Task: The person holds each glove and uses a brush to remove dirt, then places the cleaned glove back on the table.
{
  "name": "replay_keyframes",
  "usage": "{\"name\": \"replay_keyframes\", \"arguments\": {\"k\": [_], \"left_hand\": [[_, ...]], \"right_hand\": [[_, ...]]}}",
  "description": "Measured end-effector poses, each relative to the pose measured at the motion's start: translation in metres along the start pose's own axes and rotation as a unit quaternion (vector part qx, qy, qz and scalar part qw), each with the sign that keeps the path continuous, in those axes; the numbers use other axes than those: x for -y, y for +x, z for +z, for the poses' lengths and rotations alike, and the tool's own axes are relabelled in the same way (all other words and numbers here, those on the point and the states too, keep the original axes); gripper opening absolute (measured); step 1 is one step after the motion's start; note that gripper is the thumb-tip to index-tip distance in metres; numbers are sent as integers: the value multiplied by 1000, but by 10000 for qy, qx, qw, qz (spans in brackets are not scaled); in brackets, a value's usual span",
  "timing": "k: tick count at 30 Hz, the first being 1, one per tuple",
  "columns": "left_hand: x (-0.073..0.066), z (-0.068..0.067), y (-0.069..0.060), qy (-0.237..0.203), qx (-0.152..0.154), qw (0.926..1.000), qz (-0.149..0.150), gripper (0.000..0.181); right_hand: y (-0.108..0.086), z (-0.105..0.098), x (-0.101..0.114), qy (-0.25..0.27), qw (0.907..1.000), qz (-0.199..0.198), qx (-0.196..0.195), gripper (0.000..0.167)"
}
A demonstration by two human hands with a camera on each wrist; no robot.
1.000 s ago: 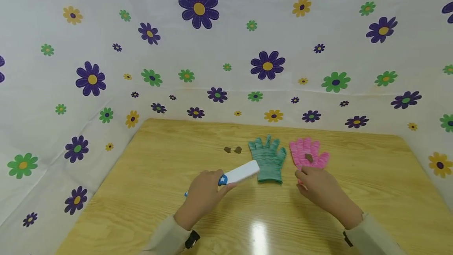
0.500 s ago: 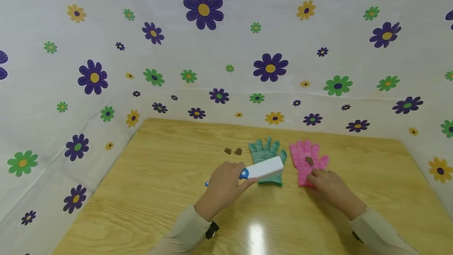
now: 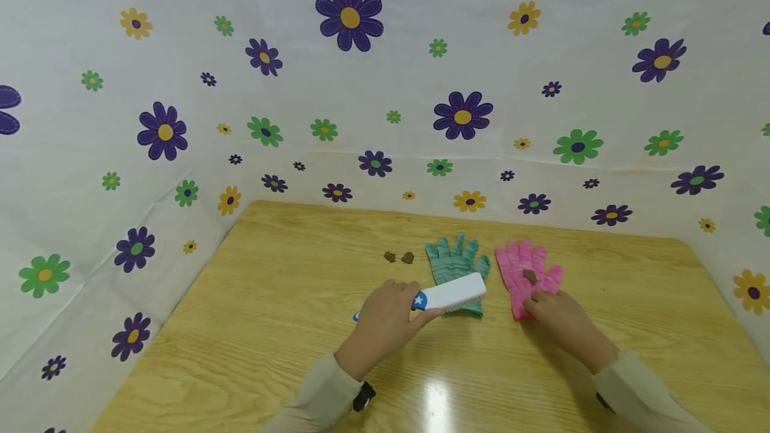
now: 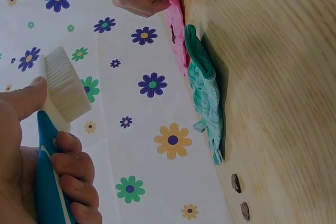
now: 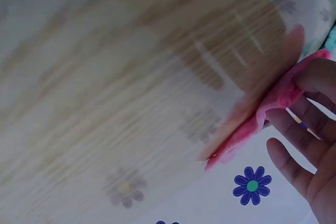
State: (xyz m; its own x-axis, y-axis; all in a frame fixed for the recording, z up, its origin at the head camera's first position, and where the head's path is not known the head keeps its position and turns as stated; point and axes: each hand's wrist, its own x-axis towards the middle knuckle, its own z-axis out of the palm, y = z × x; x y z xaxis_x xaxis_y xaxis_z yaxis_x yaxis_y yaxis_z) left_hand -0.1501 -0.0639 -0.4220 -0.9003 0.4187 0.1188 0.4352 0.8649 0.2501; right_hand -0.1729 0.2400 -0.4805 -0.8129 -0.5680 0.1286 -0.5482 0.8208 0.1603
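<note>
My left hand (image 3: pixel 385 319) grips the blue handle of a brush (image 3: pixel 454 291), fingers wrapped round it. The brush's white head is held above the cuff of a green knitted glove (image 3: pixel 448 262), and the left wrist view shows its pale bristles (image 4: pixel 67 80). At the cuff end of a pink knitted glove (image 3: pixel 510 262), my right hand (image 3: pixel 565 323) pinches the fabric between thumb and fingers; the left wrist view shows this pinch. On the pink glove's palm lies a small brown lump (image 3: pixel 529 276). Both gloves lie flat, fingers pointing away from me.
Two small brown lumps (image 3: pixel 408 258) lie on the wooden table (image 3: pixel 289 272) left of the green glove. A white flower-printed sheet (image 3: pixel 397 79) rises behind the table and along its left and right sides.
My left hand has carried the brush rightward, over the green glove. My right hand has shifted slightly right along the pink glove's cuff end. Over the last half second both have hardly moved.
</note>
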Motion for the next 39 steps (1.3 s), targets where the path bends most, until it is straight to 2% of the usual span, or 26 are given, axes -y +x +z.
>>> {"name": "replay_keyframes", "arguments": {"k": [7,11,17,22,29,34,36,39], "left_hand": [[-1,2,2,-85,-10,9999,71,52],[1,3,3,-129,-46,9999,93,53],[3,5,4,-92,-108,9997,179,53],[2,6,5,-146,-101,9996,232,51],[-2,7,9,-150,-59,9995,284,48],[-7,9,14,125,-48,9988,462,48],[-10,10,15,436,-95,9968,667,48],[-14,13,19,978,-304,9891,1055,47]], "right_hand": [[-22,-8,11,-97,9990,272,-344,22],[-35,-10,23,-160,9982,99,-577,25],[-50,-7,36,86,9987,-111,-497,24],[-52,-4,37,539,9966,-265,-572,29],[-44,0,32,336,9978,-460,-346,20],[-44,3,36,67,9976,-392,-561,22],[-44,5,37,-49,9966,-390,-721,24],[-47,8,39,-251,9919,-522,-1129,26]]}}
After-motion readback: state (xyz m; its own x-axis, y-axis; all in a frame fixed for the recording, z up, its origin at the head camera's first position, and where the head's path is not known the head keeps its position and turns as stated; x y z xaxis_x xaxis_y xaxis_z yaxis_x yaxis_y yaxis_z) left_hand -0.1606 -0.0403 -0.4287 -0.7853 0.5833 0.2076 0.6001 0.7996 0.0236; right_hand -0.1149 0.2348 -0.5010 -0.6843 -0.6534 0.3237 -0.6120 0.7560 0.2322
